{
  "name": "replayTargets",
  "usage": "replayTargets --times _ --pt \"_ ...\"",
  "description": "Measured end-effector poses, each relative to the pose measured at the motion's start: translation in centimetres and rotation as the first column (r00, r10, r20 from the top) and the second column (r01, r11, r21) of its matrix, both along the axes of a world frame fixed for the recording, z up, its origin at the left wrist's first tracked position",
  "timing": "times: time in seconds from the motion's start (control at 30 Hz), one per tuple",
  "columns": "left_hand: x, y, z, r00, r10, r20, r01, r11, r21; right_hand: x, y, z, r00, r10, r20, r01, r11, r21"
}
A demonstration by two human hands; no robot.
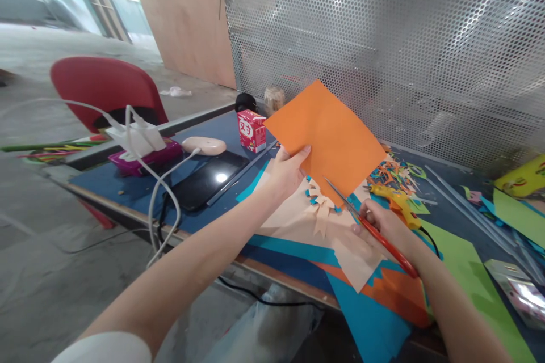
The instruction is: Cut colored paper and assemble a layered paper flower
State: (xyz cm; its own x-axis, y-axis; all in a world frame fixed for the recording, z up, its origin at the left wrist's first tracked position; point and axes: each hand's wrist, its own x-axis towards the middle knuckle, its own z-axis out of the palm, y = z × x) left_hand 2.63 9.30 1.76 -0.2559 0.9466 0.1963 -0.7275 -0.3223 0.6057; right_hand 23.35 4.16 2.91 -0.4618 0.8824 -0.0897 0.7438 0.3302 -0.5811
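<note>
My left hand (pixel 289 169) pinches a sheet of orange paper (pixel 330 130) near its lower left edge, thumb on the front, and holds it tilted above the table. In my right hand (pixel 383 227) is a pair of scissors with red handles (pixel 394 250). The blades point up and left and overlap the paper's lower corner; I cannot tell whether they are cutting into it. Below lie peach paper sheets (pixel 289 218) and a small fringed peach-and-blue paper piece (pixel 320 204). A yellow glue gun (pixel 398 204) rests just beyond my right hand.
Paper scraps (pixel 402 173) are piled behind the glue gun, with clear sticks (pixel 472 210) to their right. Green (pixel 464 272) and blue sheets (pixel 366 317) overhang the front edge. At left are a dark tablet (pixel 208 181), a red box (pixel 251 131) and white cables (pixel 155 193). A perforated metal panel (pixel 383 57) stands behind.
</note>
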Motion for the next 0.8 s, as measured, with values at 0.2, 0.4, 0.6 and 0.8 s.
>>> replayTargets --times 0.2,0.4,0.6,0.8 --pt "0.14 -0.12 0.05 0.999 -0.036 0.021 0.036 0.999 -0.001 0.22 0.15 -0.38 1.0 0.013 -0.019 -0.013 1.0 -0.011" --pt "0.07 -0.07 0.03 0.999 -0.049 0.023 0.049 0.999 -0.007 0.19 0.19 -0.44 1.0 0.002 -0.011 -0.002 1.0 0.01" --pt "0.13 -0.08 -0.03 0.998 -0.053 0.044 0.053 0.999 0.001 0.24 0.29 -0.54 1.0 0.008 -0.011 -0.008 1.0 -0.002" --pt "-0.01 0.04 -0.39 0.998 -0.057 0.006 0.057 0.998 0.001 0.26 0.38 -0.82 0.998 0.033 -0.047 -0.031 0.998 0.046"
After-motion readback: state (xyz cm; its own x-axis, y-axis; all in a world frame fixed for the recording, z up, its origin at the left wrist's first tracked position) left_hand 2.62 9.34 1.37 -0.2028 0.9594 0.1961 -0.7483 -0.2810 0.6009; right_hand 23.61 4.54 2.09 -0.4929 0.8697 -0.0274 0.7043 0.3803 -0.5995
